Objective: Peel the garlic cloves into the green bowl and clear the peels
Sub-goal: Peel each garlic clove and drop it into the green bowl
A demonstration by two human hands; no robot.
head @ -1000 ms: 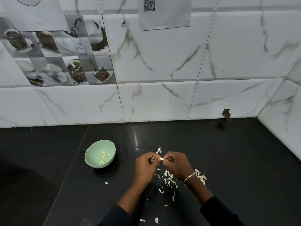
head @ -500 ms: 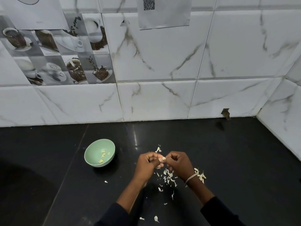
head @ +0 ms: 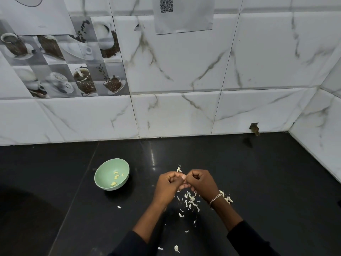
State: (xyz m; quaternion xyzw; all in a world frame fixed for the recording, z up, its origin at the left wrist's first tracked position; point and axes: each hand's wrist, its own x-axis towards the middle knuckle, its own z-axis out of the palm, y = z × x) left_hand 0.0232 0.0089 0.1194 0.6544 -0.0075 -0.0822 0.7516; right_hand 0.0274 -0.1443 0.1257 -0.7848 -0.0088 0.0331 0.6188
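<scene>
Black counter [head: 258,182]: my left hand [head: 168,185] and right hand [head: 200,183] together, both pinching garlic clove [head: 183,176]; green bowl [head: 105,168] nine o'clock, peels [head: 191,199] six.

Left grip [head: 168,183] and right grip [head: 200,182] meet fingertip to fingertip, fingers curled inward, pinching a garlic clove [head: 183,176] between them, forearms angled inward.

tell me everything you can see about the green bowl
The small round pale green bowl, matte and plastic-looking, stands upright on the glossy black countertop, left of the person's left hand and apart from it. A few pale yellow peeled garlic cloves lie inside. No hand touches it.
</scene>
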